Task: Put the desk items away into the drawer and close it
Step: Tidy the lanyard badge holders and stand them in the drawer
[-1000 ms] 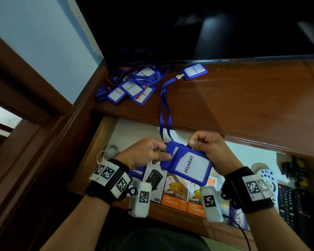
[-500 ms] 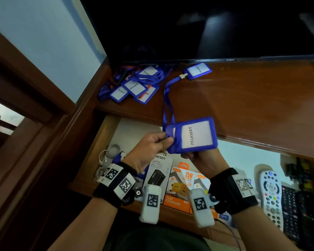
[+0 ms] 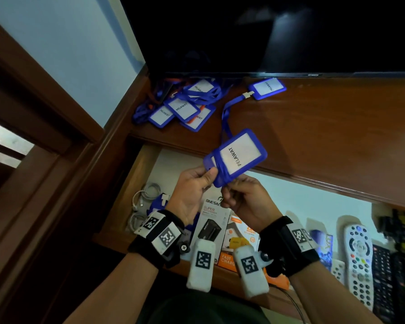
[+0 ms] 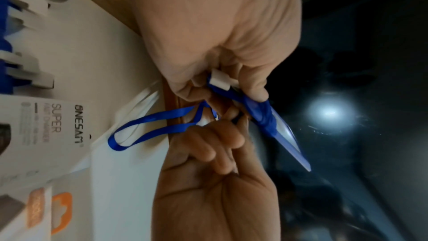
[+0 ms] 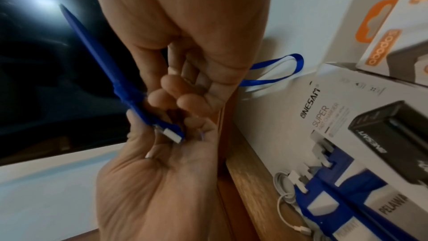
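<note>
A blue badge holder (image 3: 237,157) marked PELAWAT is held up over the open drawer (image 3: 136,183), near the desk's front edge. Part of its blue lanyard (image 4: 139,129) is wound round it, and a loop hangs below. My left hand (image 3: 209,175) pinches the badge's left end, with the white clip (image 4: 220,80) against its palm. My right hand (image 3: 229,190), fingers curled, pinches the lanyard just under the badge. Several more badges (image 3: 180,106) lie heaped at the desk's back left. One badge (image 3: 267,88) lies apart, its strap trailing toward the edge.
The drawer holds charger boxes (image 3: 212,220), coiled white cables (image 3: 145,195), a blue badge (image 5: 347,199) and remote controls (image 3: 359,258) at the right. A dark TV screen (image 3: 267,31) stands at the back of the wooden desk top (image 3: 337,136). A wall and a door frame lie on the left.
Both hands have lifted the badge from low over the drawer up toward the desk edge and turned it. My right hand has moved from its top edge to beneath it.
</note>
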Demonstrator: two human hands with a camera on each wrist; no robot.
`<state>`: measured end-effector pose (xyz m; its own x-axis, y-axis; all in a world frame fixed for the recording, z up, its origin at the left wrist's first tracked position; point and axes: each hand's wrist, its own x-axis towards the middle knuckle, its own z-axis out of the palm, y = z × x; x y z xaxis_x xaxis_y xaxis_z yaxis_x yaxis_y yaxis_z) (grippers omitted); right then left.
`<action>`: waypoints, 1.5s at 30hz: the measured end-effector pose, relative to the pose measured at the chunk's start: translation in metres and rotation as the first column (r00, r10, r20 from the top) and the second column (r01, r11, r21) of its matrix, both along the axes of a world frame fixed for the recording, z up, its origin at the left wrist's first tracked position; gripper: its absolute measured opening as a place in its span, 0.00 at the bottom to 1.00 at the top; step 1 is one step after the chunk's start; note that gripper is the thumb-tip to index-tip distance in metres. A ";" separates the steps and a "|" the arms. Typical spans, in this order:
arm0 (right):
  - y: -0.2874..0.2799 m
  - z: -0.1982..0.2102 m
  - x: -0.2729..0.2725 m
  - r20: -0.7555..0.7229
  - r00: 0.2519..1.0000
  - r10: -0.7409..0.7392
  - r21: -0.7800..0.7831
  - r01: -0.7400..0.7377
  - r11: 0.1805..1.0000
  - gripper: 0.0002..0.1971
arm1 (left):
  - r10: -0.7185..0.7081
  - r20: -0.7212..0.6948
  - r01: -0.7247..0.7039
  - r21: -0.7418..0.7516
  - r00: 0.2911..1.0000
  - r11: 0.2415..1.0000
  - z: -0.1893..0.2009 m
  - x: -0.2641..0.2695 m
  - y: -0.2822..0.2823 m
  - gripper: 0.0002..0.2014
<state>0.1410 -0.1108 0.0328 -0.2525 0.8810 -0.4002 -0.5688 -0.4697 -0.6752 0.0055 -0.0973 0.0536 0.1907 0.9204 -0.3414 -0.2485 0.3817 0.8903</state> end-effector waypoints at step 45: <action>0.172 -0.035 0.062 0.904 -0.428 0.006 -0.069 -0.131 0.989 0.29 | -0.449 -0.840 0.863 -0.443 -0.305 0.244 -0.103 -0.066 0.061 0.17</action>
